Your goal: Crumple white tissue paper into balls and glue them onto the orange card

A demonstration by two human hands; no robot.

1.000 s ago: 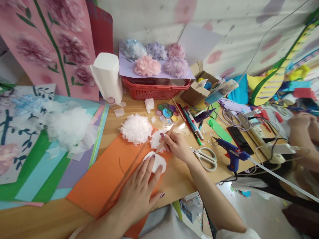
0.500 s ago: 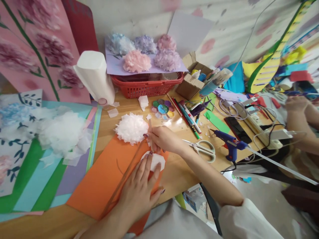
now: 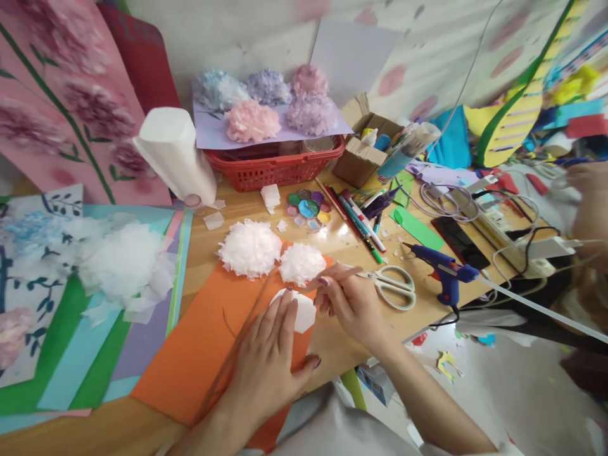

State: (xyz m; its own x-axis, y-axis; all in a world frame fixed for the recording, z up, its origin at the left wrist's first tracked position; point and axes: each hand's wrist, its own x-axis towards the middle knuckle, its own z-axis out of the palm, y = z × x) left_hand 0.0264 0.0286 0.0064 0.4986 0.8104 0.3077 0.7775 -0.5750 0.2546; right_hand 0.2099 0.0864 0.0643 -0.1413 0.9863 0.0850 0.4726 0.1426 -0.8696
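1. paper, a small white many-sided piece [image 3: 305, 311], lay on a long orange card sheet [image 3: 190, 354], near its right edge.
2. the left hand [image 3: 266, 345] was laid flat, its fingertips resting on that white piece, with the thumb spread apart from the fingers.
3. the right hand [image 3: 349, 297] had thumb and fingers pinched together on a thin tan stick [image 3: 311, 286], its tip near the white piece's upper edge.
4. a round, ruffled white flower [image 3: 250, 248] sat at the sheet's far end, and a smaller ruffled white flower [image 3: 303, 265] was just beside it.
5. white-handled metal scissors [image 3: 395, 288] lay right of the right hand, with a blue glue gun [image 3: 446, 269] farther right.
6. a red plastic basket [image 3: 280, 171] stood beyond the flowers.
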